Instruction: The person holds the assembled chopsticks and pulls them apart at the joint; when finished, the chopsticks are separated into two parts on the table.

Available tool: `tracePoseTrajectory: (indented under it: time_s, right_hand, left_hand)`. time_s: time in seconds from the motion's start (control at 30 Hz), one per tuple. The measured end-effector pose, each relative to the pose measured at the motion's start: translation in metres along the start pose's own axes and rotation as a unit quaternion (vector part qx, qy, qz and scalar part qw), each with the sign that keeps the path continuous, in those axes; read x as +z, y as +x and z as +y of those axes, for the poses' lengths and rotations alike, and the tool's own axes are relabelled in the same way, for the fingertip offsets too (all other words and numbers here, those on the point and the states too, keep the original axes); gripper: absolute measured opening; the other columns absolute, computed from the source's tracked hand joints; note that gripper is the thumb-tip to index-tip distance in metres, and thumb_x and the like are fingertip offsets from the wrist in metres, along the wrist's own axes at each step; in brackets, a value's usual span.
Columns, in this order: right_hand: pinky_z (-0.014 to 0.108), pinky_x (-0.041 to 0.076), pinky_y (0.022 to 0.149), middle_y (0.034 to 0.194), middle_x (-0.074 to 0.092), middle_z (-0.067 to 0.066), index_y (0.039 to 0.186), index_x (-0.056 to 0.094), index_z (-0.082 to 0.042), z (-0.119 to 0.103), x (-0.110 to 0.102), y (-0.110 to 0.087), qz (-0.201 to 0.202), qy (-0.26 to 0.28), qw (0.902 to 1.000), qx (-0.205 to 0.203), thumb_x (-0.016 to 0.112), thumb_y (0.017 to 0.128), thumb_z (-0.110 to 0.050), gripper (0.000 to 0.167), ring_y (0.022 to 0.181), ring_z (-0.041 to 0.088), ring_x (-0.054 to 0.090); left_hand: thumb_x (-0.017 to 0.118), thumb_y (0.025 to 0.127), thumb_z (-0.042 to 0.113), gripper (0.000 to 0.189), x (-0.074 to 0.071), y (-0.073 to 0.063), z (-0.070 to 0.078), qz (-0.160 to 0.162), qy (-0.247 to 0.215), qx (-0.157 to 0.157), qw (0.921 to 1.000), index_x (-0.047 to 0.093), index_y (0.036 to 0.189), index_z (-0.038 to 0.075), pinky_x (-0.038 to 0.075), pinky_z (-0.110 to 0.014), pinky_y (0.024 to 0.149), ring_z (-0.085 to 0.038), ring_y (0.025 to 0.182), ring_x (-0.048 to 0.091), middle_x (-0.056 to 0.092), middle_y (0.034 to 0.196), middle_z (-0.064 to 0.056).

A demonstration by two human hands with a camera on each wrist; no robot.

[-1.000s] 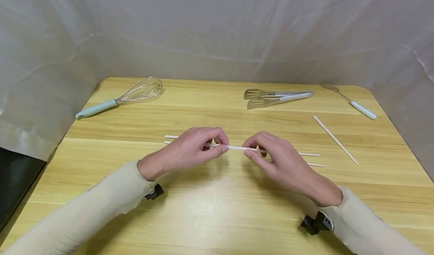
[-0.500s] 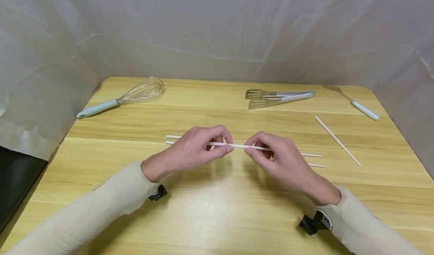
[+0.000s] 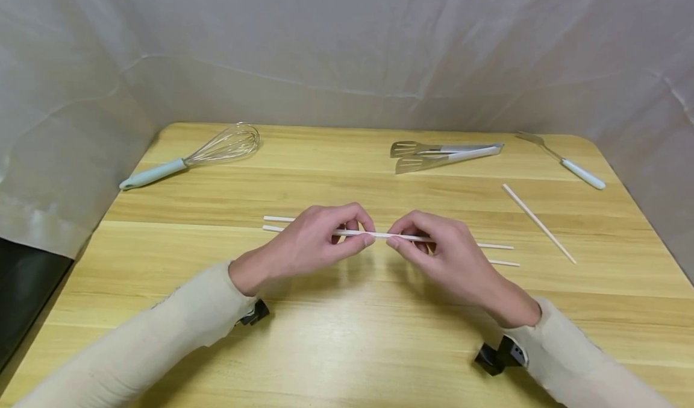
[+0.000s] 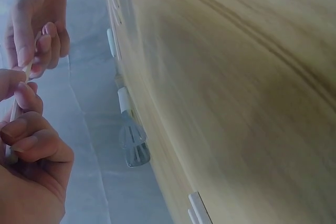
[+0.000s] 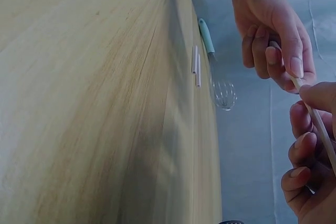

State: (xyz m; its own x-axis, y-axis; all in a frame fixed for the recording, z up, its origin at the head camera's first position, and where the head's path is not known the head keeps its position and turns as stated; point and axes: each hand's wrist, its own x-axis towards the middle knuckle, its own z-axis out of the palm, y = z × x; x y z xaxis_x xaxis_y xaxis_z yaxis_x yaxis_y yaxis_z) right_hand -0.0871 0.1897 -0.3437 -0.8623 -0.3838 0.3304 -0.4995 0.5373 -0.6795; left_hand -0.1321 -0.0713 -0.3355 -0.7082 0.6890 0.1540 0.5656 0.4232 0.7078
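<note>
A thin pale chopstick runs between my hands, nearly level, in the middle of the head view. My left hand pinches it between thumb and index finger. A short distance to the right, my right hand pinches the same stick, the two sets of fingertips close together. Its outer ends go into the curled fingers, as the chopstick in the right wrist view shows. Past my left wrist, two more chopsticks lie on the table, partly hidden by the hand. Two chopsticks also poke out beyond my right hand.
Farther right, a single chopstick lies slantwise on the wooden table. A whisk with a pale green handle is at the back left. Slotted tongs and a metal utensil with a light blue handle lie along the back right.
My left hand has shifted slightly right along the chopstick, so the gap between both hands' fingertips is narrower. Both hands keep their pinch. The things on the table stay where they were.
</note>
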Motion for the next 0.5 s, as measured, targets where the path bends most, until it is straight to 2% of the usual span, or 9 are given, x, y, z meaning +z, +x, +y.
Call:
tracePoseTrajectory:
  time_s: [0.3, 0.5]
  right_hand:
    - [0.022, 0.049, 0.063, 0.085, 0.071, -0.01, 0.102, 0.078, -0.017, -0.0025, 0.0004, 0.0004, 0.0, -0.007, 1.0, -0.007, 0.078, 0.101, -0.009, 0.008, 0.068, 0.006, 0.054]
    - [0.023, 0.055, 0.068, 0.084, 0.073, -0.009, 0.1, 0.075, -0.014, -0.0022, -0.0021, 0.0005, -0.018, 0.005, 0.9997, -0.018, 0.076, 0.104, -0.012, 0.004, 0.072, 0.005, 0.06]
  left_hand:
    - [0.069, 0.109, 0.032, 0.01, 0.0021, -0.0018, 0.0031, 0.001, 0.008, 0.005, 1.0, 0.072, 0.112, 0.023, 0.04, -0.024, 0.06, -0.001, 0.06, 0.04, 0.061, 0.083, 0.012]
    - [0.069, 0.109, 0.028, 0.008, 0.0047, -0.0034, 0.0031, 0.011, 0.005, 0.021, 0.9997, 0.072, 0.11, 0.021, 0.038, -0.023, 0.058, -0.001, 0.06, 0.041, 0.054, 0.074, 0.012]
